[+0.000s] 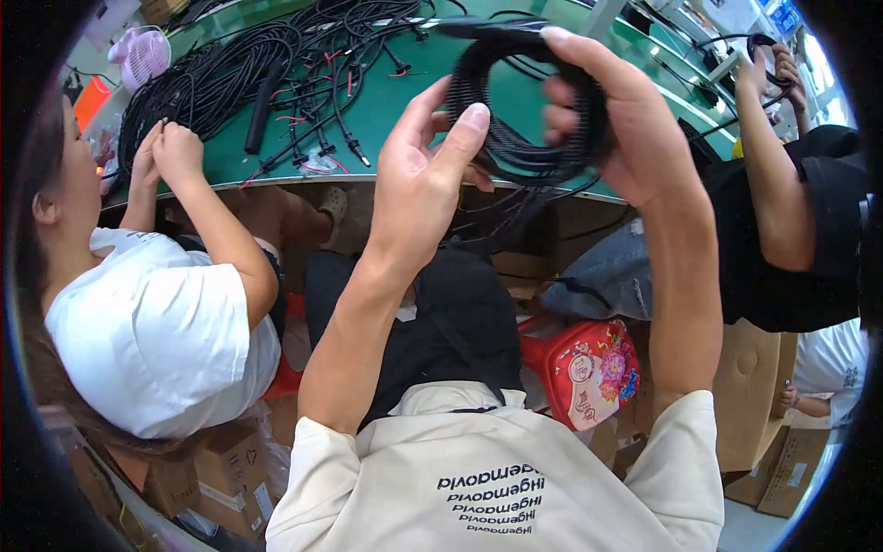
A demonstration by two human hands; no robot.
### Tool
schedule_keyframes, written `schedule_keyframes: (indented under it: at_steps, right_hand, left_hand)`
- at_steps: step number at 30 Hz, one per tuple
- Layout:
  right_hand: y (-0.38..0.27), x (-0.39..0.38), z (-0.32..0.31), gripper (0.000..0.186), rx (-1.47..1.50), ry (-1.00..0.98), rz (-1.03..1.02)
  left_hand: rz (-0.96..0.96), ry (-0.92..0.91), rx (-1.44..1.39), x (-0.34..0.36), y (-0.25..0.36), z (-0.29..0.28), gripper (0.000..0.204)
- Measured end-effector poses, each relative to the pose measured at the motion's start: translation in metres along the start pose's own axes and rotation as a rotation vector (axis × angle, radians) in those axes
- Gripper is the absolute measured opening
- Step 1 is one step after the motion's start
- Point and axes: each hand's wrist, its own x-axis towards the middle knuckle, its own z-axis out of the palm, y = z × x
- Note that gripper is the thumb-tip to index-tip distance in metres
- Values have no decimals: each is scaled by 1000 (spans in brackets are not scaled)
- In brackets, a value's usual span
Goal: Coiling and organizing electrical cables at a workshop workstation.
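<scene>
In front of me a coil of black cable is held up over the table's front edge, looped in several turns and slightly blurred. My left hand grips its left side, thumb lying over the strands and fingers curled behind. Wrapped round the upper right of the coil is my right hand, with fingertips showing inside the loop. More black strands hang below the coil toward my lap. Behind it on the green table lie black cables with small connectors and short red wires.
A co-worker in white sits at left beside a cable pile and pink fan. A co-worker in black holds another coil at right; a third person is behind. A red stool and cardboard boxes are below.
</scene>
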Motion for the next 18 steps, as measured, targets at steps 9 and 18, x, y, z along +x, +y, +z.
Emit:
schedule_keyframes:
  at_steps: [9,18]
  right_hand:
    - [65,-27,-18,35,245,-263,479]
    - [111,-59,-9,49,344,-531,746]
  left_hand:
    - [-205,-259,137,-39,3,-28,42]
    - [-357,-231,135,-89,-11,-54,28]
